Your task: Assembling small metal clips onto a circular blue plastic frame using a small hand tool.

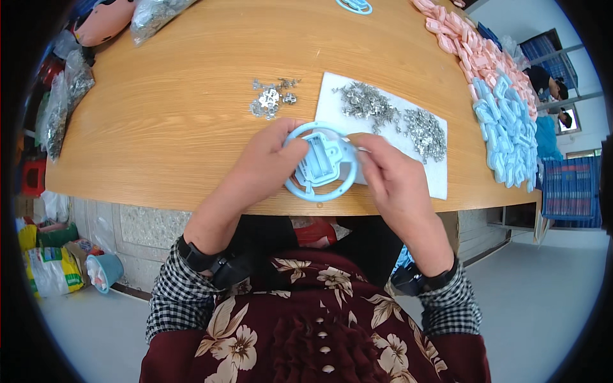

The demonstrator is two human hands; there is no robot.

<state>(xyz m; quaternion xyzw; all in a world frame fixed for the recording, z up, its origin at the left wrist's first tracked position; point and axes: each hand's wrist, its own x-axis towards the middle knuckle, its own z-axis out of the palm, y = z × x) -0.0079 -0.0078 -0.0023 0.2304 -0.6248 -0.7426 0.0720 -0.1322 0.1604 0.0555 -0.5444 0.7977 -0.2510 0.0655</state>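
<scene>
A light-blue plastic toy steering wheel (334, 152), with a boxy recessed centre, is held above the table's front edge. My left hand (271, 156) is closed on its left side, the thumb lying over the rim. At the wheel's right side, my right hand (399, 175) pinches a small shiny metal piece (364, 149) between thumb and forefinger; its exact shape is mostly hidden by the fingers. Just beyond the wheel, a white sheet (329, 86) bears two heaps of small metal parts (367, 105). A smaller cluster of flat metal pieces (269, 99) lies left of the sheet.
Pink plastic parts (469, 48) and light-blue plastic parts (506, 134) are piled along the table's right side. Another blue ring (355, 6) lies at the far edge. Clear bags of parts (57, 115) line the left. Blue crates (570, 189) stand at right, near other people.
</scene>
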